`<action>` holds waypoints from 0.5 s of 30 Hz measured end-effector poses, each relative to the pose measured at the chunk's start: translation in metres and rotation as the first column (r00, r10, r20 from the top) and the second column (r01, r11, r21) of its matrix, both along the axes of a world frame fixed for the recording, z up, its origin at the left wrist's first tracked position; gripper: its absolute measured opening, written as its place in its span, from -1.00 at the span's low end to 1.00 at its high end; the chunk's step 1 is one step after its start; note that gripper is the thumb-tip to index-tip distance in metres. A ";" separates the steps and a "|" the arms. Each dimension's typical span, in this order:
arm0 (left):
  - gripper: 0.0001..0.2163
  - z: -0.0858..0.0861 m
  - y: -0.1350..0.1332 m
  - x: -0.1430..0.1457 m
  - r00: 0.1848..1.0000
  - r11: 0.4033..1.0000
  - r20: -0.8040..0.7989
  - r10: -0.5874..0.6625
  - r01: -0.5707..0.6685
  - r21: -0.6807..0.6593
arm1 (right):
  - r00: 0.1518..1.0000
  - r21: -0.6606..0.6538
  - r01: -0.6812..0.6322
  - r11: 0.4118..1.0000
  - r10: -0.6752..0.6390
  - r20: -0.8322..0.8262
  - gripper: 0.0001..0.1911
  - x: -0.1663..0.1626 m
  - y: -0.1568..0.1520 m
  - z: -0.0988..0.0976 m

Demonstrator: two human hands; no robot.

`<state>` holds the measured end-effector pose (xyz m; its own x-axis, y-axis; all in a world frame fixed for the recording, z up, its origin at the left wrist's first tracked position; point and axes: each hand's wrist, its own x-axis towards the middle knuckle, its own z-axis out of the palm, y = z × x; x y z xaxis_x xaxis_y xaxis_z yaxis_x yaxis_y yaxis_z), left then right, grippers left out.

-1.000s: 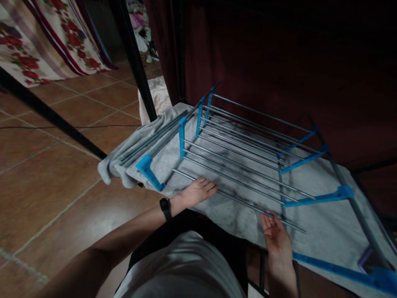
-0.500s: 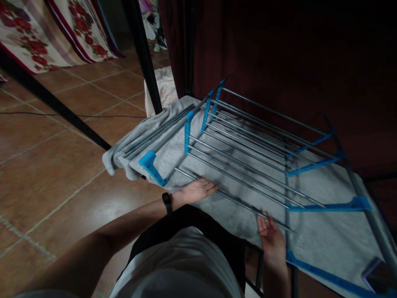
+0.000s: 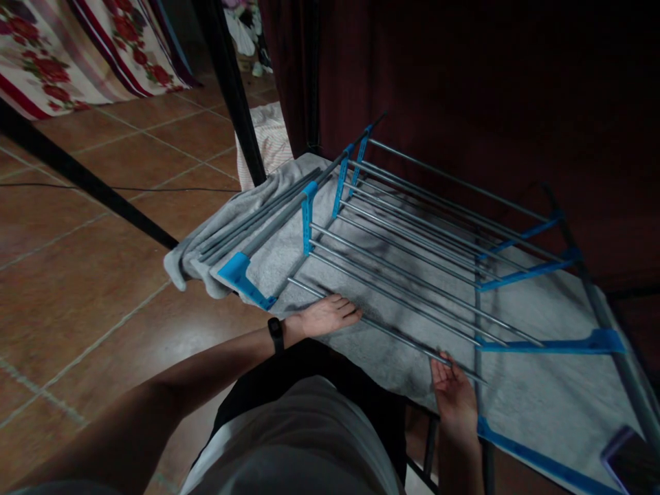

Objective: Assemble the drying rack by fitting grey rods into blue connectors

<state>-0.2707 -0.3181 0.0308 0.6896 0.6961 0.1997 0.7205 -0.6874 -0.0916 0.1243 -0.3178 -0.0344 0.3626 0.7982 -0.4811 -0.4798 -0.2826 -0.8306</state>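
A grey towel (image 3: 536,399) lies spread over the lower level of a drying rack (image 3: 412,254) with grey rods and blue plastic joints. My left hand (image 3: 327,314) rests flat on the towel's near edge, fingers stretched out under the nearest rod; a black band is on that wrist. My right hand (image 3: 454,395) is palm up at the towel's near edge, fingers reaching up to the nearest rod (image 3: 392,330) and touching it. Neither hand grips anything clearly.
Black poles (image 3: 227,89) cross the tiled floor (image 3: 93,275) on the left. Floral fabric (image 3: 62,55) hangs at the top left. A dark red curtain (image 3: 464,82) stands behind the rack. A pale striped cloth (image 3: 271,137) lies by the pole. A phone corner (image 3: 626,457) shows bottom right.
My right hand has shifted slightly left along the nearest rod. My left hand stays flat on the towel. The view has tilted a little.
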 end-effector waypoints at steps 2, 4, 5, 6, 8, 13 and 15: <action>-0.54 -0.002 0.000 -0.002 1.000 1.000 -0.009 0.011 -0.012 -0.017 | 1.000 0.012 0.020 1.000 -0.020 -0.010 -0.94 -0.001 0.001 0.002; -0.45 -0.006 -0.002 -0.005 0.999 0.998 0.011 0.047 -0.047 -0.038 | 0.998 0.019 0.063 0.998 -0.062 -0.031 -0.93 -0.005 0.001 0.008; -0.43 -0.010 -0.003 -0.006 0.996 0.996 0.037 0.076 -0.074 -0.046 | 0.996 0.023 0.083 0.996 -0.082 -0.041 -0.92 -0.009 0.001 0.013; -0.44 -0.013 -0.004 -0.009 0.993 0.994 0.070 0.099 -0.095 -0.058 | 0.993 0.033 0.109 0.994 -0.107 -0.047 -0.91 -0.013 0.000 0.019; -0.50 -0.022 -0.004 -0.014 0.979 0.990 0.158 0.127 -0.116 -0.080 | 0.990 0.067 0.126 0.990 -0.121 -0.069 -0.86 -0.022 0.001 0.033; -0.70 -0.035 0.009 -0.029 0.953 0.988 0.261 0.156 -0.152 -0.034 | 0.974 0.216 0.216 0.952 -0.193 -0.121 -0.78 -0.040 0.007 0.063; -0.68 -0.034 0.015 -0.032 0.949 0.988 0.275 0.153 -0.143 -0.057 | 0.965 0.244 0.250 0.937 -0.223 -0.136 -0.74 -0.042 0.010 0.072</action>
<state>-0.3025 -0.3030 -0.0037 0.4992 0.7963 0.3416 0.8078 -0.5703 0.1489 0.0819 -0.3080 0.0379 0.5146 0.7969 -0.3165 -0.5948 0.0659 -0.8012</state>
